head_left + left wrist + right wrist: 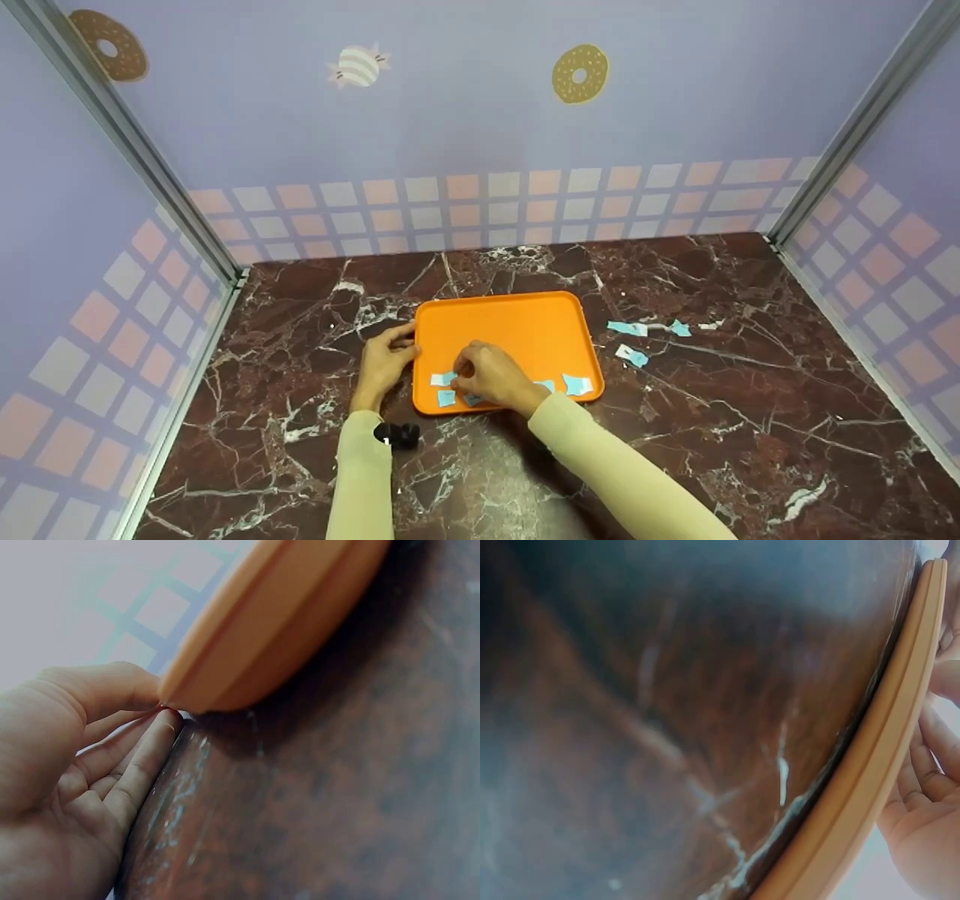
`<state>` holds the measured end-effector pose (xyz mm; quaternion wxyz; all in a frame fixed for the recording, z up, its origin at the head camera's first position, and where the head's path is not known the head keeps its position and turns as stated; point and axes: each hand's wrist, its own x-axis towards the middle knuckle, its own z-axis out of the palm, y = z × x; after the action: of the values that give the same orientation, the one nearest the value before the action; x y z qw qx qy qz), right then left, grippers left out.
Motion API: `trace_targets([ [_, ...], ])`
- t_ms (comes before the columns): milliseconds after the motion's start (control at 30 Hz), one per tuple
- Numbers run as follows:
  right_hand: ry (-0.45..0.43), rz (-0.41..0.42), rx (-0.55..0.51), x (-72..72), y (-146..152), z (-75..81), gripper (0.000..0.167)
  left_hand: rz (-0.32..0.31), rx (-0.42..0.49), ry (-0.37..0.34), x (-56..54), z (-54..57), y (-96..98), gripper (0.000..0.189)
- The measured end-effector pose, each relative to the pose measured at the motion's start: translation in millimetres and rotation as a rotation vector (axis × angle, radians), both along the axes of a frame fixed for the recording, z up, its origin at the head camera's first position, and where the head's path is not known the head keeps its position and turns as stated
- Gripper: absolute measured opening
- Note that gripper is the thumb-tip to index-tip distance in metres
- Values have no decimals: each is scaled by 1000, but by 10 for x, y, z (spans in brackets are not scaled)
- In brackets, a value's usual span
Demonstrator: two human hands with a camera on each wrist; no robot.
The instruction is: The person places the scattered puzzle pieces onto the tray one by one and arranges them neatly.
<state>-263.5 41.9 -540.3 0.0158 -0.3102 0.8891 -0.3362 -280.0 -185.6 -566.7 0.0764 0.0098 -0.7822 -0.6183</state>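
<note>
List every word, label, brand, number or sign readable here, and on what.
None can be read.
The shallow orange rectangular tray and torn blue-and-white paper pieces show no readable lettering; the pale purple patterned wall has only pictures and squares.
Any marking on the small black wrist device is unreadably small.

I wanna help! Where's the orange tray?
In the head view, the orange tray lies just below centre, between the left hand and torn paper scraps beyond its right edge.
</note>
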Motion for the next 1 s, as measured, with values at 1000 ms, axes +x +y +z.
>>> trace_targets([
  [1000,-16,23,-134,-56,732,215,26,1,-37,-12,-1,-1,-9,43],
])
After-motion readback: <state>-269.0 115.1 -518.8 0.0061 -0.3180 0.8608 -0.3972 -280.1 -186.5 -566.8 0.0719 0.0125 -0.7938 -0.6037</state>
